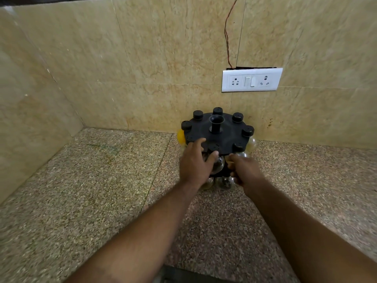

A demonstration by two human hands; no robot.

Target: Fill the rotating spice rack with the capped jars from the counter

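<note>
The black rotating spice rack [224, 133] stands on the granite counter against the back wall, with a central post and several black-capped jars [247, 130] hanging round its rim. One jar at the left holds yellow contents [180, 136]. My left hand [195, 164] rests on the rack's near edge, fingers wrapped around a clear jar [218, 163] at the front. My right hand [243, 170] is curled against the rack's lower right side, beside more clear jars [224, 182] in a lower tier. What its fingers hold is hidden.
The speckled granite counter [102, 190] spreads left and right of the rack. Beige tiled walls close the back and left side. A white socket-and-switch plate [252, 79] with a loose wire above sits on the back wall. The counter's front edge lies at the bottom.
</note>
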